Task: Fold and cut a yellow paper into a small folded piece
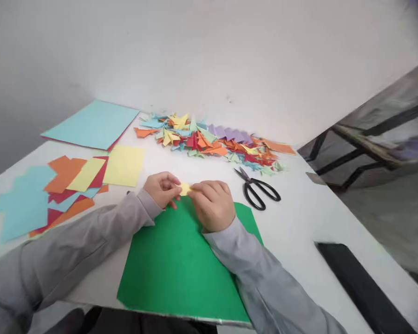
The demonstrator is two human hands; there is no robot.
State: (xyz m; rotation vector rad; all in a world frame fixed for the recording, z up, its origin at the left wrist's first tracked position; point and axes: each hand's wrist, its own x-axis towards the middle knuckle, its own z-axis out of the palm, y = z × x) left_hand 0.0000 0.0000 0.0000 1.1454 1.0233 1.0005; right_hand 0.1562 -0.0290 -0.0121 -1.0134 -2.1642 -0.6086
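A small piece of yellow paper (185,189) is held between my two hands, just above the far edge of a green board (181,260). My left hand (162,189) pinches its left end between thumb and fingers. At its right end, the fingers of my right hand (214,204) are closed on it, and they cover part of it. Whether the paper is folded I cannot tell. To the right of my right hand lie black-handled scissors (257,188), blades pointing away and a little apart.
Loose coloured sheets (69,185) overlap on the left, with a yellow sheet (124,165) beside them. Large light blue sheets (94,121) lie behind. Folded paper pieces (202,139) are heaped along the wall. A long black object (362,287) rests at the white table's right.
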